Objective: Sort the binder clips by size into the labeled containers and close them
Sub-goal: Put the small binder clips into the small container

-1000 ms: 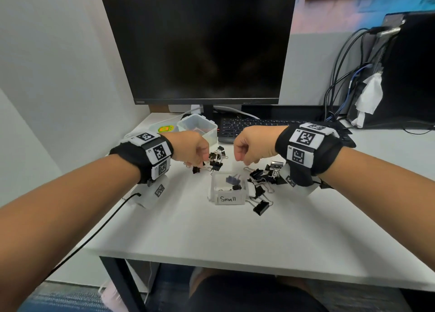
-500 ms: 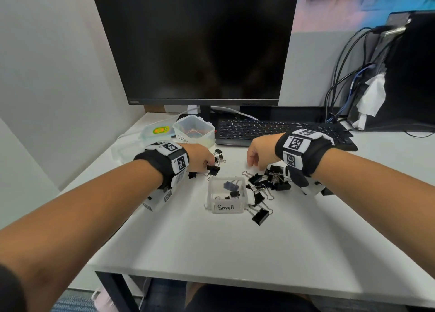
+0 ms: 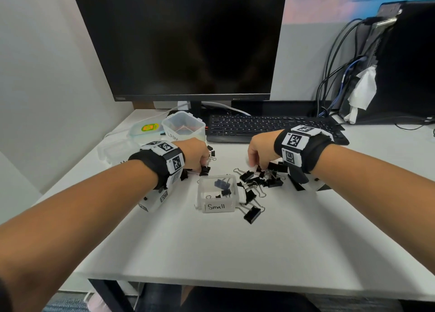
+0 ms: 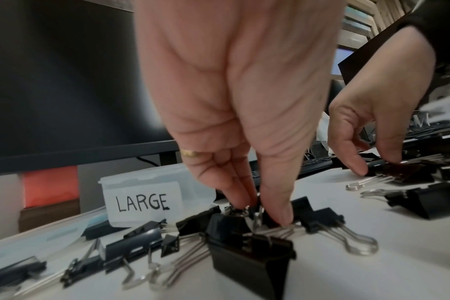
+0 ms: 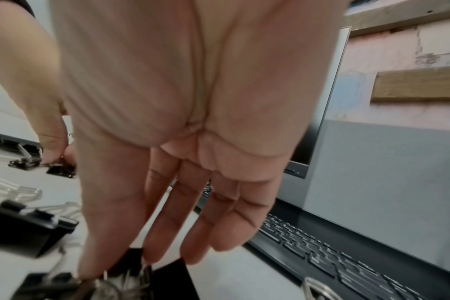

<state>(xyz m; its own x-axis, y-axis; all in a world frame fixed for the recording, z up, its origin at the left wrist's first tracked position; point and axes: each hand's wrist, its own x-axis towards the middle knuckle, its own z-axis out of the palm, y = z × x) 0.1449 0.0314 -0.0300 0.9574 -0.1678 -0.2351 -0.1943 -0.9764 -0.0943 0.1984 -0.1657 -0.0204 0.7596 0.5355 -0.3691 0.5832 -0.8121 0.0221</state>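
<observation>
The open clear tub labelled Small (image 3: 217,207) stands mid-table with a few little clips inside. Behind it to the left is the open tub labelled LARGE (image 3: 183,125) (image 4: 141,200). Black binder clips lie in two heaps: a left heap (image 4: 244,239) and a right heap (image 3: 261,180). My left hand (image 3: 200,157) (image 4: 260,211) reaches down into the left heap, thumb and fingertips pinching a black clip there. My right hand (image 3: 257,163) (image 5: 126,263) is down on the right heap, thumb and forefinger closing on a black clip (image 5: 135,259).
Two lids lie at the far left, one with a yellow sticker (image 3: 147,128) and a clear one (image 3: 117,149). A keyboard (image 3: 270,128) and a monitor (image 3: 183,41) stand behind the clips. Cables and a dark computer case (image 3: 404,64) fill the back right.
Both hands have dropped from loose fists held above the table down onto the clip heaps. The left went to the left heap, the right to the right heap.
</observation>
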